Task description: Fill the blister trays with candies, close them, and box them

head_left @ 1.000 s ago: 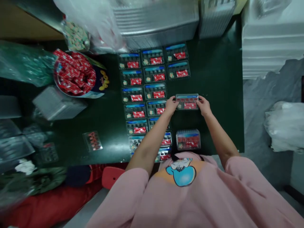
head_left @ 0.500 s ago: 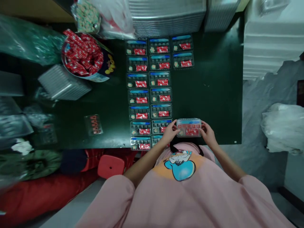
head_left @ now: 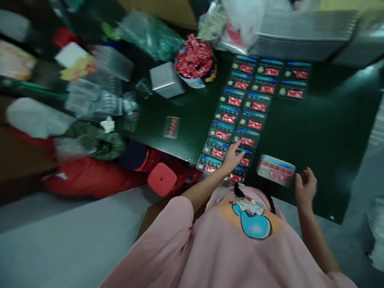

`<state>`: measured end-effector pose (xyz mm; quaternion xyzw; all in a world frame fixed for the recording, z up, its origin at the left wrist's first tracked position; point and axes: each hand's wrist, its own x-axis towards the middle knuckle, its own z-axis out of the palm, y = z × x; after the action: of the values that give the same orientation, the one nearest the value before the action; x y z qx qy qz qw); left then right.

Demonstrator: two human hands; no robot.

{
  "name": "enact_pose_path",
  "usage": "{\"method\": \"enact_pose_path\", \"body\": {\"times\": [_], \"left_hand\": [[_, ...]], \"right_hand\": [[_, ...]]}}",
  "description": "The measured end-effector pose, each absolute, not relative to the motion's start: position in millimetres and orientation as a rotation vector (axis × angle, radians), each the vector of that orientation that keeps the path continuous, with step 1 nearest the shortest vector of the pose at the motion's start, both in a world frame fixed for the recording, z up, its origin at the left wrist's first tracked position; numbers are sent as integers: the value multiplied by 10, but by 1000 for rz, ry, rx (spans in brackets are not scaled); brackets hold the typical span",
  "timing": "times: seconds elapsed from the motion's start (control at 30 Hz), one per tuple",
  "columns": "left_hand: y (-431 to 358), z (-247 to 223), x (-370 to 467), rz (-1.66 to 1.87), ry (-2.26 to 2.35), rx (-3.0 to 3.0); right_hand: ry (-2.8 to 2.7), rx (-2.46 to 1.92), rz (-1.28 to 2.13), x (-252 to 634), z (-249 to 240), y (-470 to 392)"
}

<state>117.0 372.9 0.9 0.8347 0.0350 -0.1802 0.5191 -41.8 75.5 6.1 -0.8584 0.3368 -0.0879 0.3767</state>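
Observation:
A clear plastic case point(head_left: 276, 170) lies near the table's front edge. Inside are a blue pen-like strip, a row of red pieces and a red packet with white specks. My right hand point(head_left: 306, 185) is just right of the case, apart from it, with loosely bent fingers and nothing in them. To the left, my left hand point(head_left: 233, 157) hovers over or touches the lower trays, fingers apart and holding nothing. Filled plastic trays point(head_left: 255, 124), each with a blue strip, a pale piece and a red packet, stand in columns. A flat pack of red pieces point(head_left: 172, 127) lies farther left.
A round tub of red packets point(head_left: 195, 60) stands at the back, beside a stack of clear trays point(head_left: 167, 80). Larger tray stacks point(head_left: 303, 38) line the rear edge. A red stool point(head_left: 162, 179) is below the front edge. Plastic packaging point(head_left: 87, 98) crowds the left.
Both hands have let go of the clear case, which now lies on the table. My left hand moved left over the trays, my right hand drew away rightward. The view has swung left.

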Motion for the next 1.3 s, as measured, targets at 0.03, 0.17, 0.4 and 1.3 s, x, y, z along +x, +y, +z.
{"method": "enact_pose_path", "body": {"times": [0.03, 0.17, 0.4, 1.3], "left_hand": [[3994, 27, 1299, -306, 128, 2063], [5272, 20, 1800, 67, 394, 2289], [6778, -411, 2232, -164, 551, 2717], [4847, 1511, 2177, -274, -770, 2185]], "right_hand": [[853, -2229, -323, -382, 92, 751], [769, -2280, -570, -190, 306, 906], [531, -2338, -544, 48, 622, 1657], [-224, -2007, -268, 1930, 710, 2308]]}}
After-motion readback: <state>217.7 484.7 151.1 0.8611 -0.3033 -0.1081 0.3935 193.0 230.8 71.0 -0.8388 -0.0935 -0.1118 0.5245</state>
